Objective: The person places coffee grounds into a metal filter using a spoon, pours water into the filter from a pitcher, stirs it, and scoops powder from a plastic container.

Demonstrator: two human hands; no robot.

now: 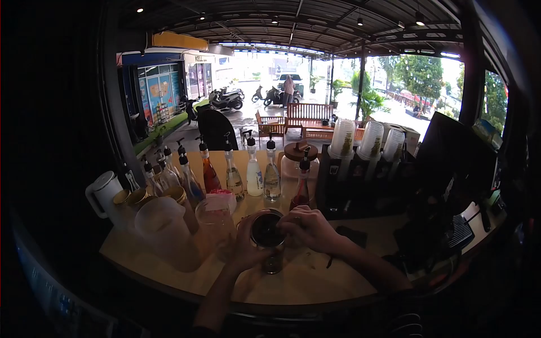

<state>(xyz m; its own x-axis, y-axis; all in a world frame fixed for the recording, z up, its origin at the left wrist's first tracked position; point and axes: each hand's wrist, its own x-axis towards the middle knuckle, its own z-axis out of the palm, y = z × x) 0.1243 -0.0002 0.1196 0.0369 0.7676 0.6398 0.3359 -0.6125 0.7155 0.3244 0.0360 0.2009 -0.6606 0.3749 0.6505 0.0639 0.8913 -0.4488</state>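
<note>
My left hand (248, 245) is curled around the side of a round cup (267, 230) with a dark inside, near the counter's front. At the cup's right rim, my right hand (309, 230) is closed, fingers pinched together; whatever they hold, if anything, is too dark to make out. Beneath the cup shows a small clear glass (273, 265); I cannot tell whether the two touch. Just behind my right hand is a pump bottle (300, 191) with red content. Left of my left hand sits a clear container (214, 217) with pink material at its top.
Several pump syrup bottles (252, 172) line the back of the wooden counter (327, 279). A frosted pitcher (160, 225) and a white jug (104, 191) stand left. A lidded glass jar (301, 155) is behind. Stacked plastic cups (342, 138) and a dark monitor (445, 146) are right.
</note>
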